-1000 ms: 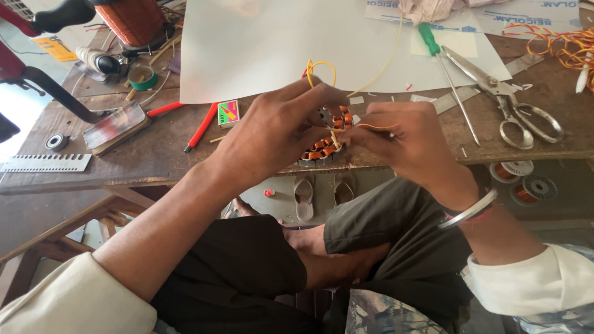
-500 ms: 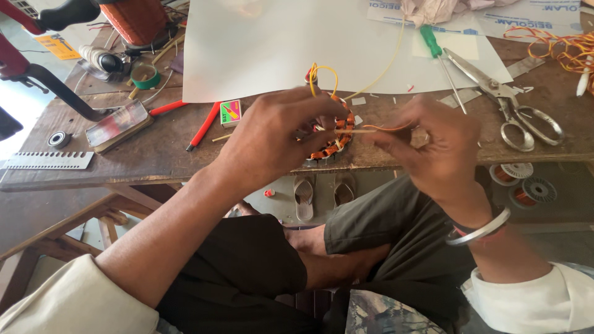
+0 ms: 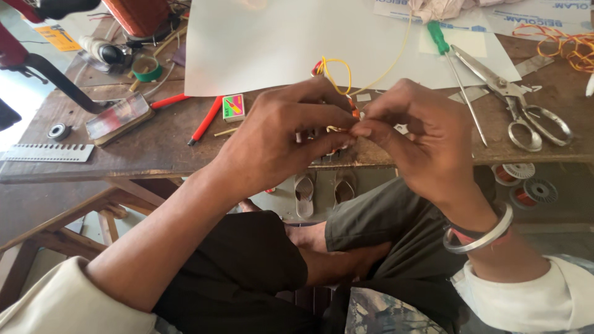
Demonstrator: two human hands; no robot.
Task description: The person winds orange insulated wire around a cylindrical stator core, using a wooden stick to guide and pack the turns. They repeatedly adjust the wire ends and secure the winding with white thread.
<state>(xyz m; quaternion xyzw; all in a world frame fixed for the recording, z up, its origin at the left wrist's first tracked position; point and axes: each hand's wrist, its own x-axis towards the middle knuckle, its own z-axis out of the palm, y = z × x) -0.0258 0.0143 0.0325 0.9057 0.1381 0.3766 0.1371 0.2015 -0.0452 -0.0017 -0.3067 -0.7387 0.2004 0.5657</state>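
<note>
- Copper-coloured windings of a small coil piece (image 3: 339,131) are showing only in glimpses between your hands, just above the near edge of the wooden table (image 3: 154,148); most of the piece is hidden by your fingers.
- Your left hand (image 3: 281,139) is curling its fingers around the coil piece from the left, closed on it, with the thumb lying across the front.
- Your right hand (image 3: 421,133) is pressing in from the right, its thumb and forefinger pinched tight together at the coil's side; what they are gripping is too small to tell.
- Yellow wire (image 3: 337,74) is looping up out of the piece behind your left knuckles, and a thin strand is running away toward the far edge over the white sheet (image 3: 278,43).
- Scissors (image 3: 516,102) are lying near the right edge, with a green-handled screwdriver (image 3: 451,68) just beside them.
- Left of your hands, a small matchbox (image 3: 233,106) is sitting beside a red pen (image 3: 205,120), both close to the white sheet's near edge.
- A green tape roll (image 3: 147,68) is resting toward the far left corner.
- A metal bangle (image 3: 479,238) is sitting on your right wrist.
</note>
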